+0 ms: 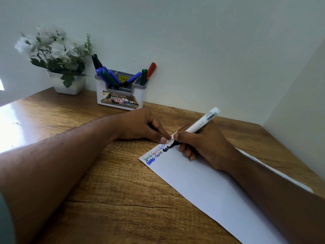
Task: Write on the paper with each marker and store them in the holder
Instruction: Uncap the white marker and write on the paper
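Head camera is giving me both hands over the wooden bench (109, 182). I am seeing the right hand (202, 143) gripping a white marker (198, 125), fingers curled round the barrel, its black tip touching the paper (202, 187) just beside a bold black word. The left hand (140, 125) is resting at the top edge of the sheet, its fingers (163, 139) curled with the tips pressing the paper down; something dark is showing inside the curl, but I cannot tell what. Short words in green, red, blue and black are running along the sheet's top edge. The holder (119, 95) is standing at the back against the wall, well apart from the hands, with black, blue, green and red markers (109, 78) leaning in its compartments. A white pot of white flowers (52, 55) is sitting to the holder's left.
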{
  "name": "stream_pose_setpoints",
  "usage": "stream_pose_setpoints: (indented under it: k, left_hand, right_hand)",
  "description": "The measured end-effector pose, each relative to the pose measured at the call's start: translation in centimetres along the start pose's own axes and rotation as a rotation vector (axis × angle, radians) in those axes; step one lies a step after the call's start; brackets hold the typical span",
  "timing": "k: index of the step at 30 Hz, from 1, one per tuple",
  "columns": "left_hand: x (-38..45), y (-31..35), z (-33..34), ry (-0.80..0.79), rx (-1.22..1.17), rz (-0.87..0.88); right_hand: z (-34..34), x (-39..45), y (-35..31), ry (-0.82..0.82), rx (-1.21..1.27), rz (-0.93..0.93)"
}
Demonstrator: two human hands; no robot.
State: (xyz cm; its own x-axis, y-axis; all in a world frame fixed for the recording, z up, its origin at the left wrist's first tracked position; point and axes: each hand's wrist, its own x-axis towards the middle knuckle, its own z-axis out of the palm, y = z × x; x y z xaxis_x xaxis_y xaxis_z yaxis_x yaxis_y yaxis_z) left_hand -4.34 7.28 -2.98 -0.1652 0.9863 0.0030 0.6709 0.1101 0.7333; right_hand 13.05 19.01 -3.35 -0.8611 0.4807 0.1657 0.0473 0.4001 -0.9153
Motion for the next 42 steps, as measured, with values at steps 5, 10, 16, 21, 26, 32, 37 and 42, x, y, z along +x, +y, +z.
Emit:
stream_pose_setpoints:
  k: [5,10,16,21,26,32,37,42]
  left_hand:
    - [-0.1,0.0,0.0,0.007,0.005,-0.005]
    - [-0.1,0.1,0.0,0.014,0.018,-0.003]
    - [-0.1,0.1,-0.1,-0.008,0.027,-0.002]
    - [0.0,-0.1,0.0,0.002,0.006,-0.003]
    - [0.0,0.0,-0.1,-0.001,0.004,-0.009]
    - [0.0,0.0,0.0,0.009,-0.006,-0.004]
    - [-0.1,-0.1,0.0,0.005,0.001,-0.009]
    - [-0.1,0.3,-0.1,0.034,-0.038,-0.023]
  right_hand:
    - [0.3,-0.1,0.1,0.015,0.013,-0.016]
    - [0.2,-0.3,0.1,0.042,-0.025,-0.058]
    - [0.4,-0.7,-0.1,0.011,-0.145,-0.093]
    - [0.3,0.0,0.4,0.131,-0.014,-0.029]
    - [0.3,0.0,0.5,0.077,0.017,-0.037]
    - [0.3,0.2,0.6,0.041,-0.004,-0.039]
    - [0.1,0.2,0.7,0.094,0.078,-0.043]
    - [-0.2,0.4,0.4,0.206,0.234,-0.084]
